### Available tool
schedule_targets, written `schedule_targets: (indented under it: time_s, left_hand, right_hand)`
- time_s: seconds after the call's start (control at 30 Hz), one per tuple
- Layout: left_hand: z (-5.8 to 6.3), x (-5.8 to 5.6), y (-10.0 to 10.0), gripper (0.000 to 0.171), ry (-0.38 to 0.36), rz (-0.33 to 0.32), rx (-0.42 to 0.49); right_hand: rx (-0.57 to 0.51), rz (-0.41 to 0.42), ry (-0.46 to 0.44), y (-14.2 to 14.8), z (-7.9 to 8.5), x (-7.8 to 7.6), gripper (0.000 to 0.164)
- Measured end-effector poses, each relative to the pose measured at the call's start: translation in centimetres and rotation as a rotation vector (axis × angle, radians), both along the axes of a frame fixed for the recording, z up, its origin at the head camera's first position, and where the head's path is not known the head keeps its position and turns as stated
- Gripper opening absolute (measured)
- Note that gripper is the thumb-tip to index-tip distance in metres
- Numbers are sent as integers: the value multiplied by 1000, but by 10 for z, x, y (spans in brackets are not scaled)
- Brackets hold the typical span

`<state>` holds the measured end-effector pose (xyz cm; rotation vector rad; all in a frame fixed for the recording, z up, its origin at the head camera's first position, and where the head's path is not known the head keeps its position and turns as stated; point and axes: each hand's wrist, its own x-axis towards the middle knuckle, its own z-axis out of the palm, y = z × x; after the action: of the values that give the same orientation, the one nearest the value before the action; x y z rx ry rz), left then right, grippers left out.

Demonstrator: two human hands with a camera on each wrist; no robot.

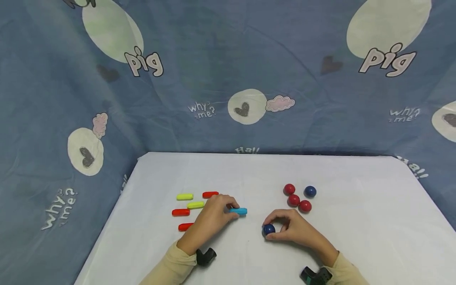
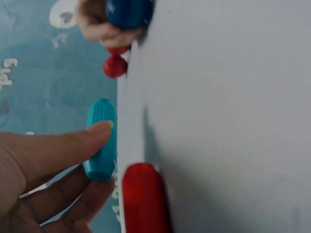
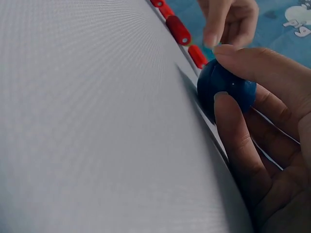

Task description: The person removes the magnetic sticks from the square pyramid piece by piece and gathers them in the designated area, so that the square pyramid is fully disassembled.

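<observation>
My left hand (image 1: 218, 209) pinches a light blue capped stick, like a small marker (image 1: 239, 211), between thumb and fingers; the left wrist view shows this blue marker (image 2: 102, 138) held just off the white surface. To the right, my right hand (image 1: 293, 228) grips a dark blue ball (image 1: 268, 229). In the right wrist view the thumb and fingers curl round the blue ball (image 3: 226, 87), close to the tabletop. Red markers (image 1: 181, 212) and yellow markers (image 1: 185, 196) lie around the left hand; one red marker is partly hidden behind its wrist.
Beyond the right hand, several red balls (image 1: 293, 200) cluster on the white table (image 1: 356, 190), with another dark blue ball (image 1: 310, 192) beside them. A blue printed cloth (image 1: 213, 71) hangs behind the table and down its left side.
</observation>
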<state>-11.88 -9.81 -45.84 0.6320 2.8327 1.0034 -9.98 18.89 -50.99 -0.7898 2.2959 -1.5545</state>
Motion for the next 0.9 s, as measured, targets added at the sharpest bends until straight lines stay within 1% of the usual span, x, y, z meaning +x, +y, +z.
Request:
schedule_targets:
  time_s: [0.1, 0.23, 0.4, 0.53, 0.67, 0.73, 0.8, 0.83, 0.9]
  left_hand:
    - [-4, -7, 0, 15, -23, 20, -12]
    - [-5, -14, 1, 17, -43, 57, -37]
    - [-7, -21, 1, 18, -32, 79, -70]
    - [-8, -23, -1, 19, -25, 82, -82]
    - [-8, -22, -1, 26, -19, 95, -92]
    - [-7, -19, 1, 29, 5, 107, -107]
    - [-5, -15, 3, 29, 44, 112, -112]
    - [-3, -12, 5, 27, 63, 107, -103]
    - [1, -5, 10, 22, 98, 68, -77]
  right_hand:
    - [-16, 15, -9, -1, -1, 0, 29]
    - [-13, 9, -33, -1, -1, 0, 29]
    - [-11, 6, -44, 0, 1, 1, 29]
    - [-13, 6, -33, -1, 3, 1, 29]
    - [-13, 6, -34, -1, 3, 1, 30]
    - [-14, 9, -41, -1, 2, 1, 30]
    - [-15, 16, -52, 0, 3, 1, 30]
    - [-19, 21, -55, 1, 4, 1, 30]
    - [-33, 26, -52, 4, 9, 1, 30]
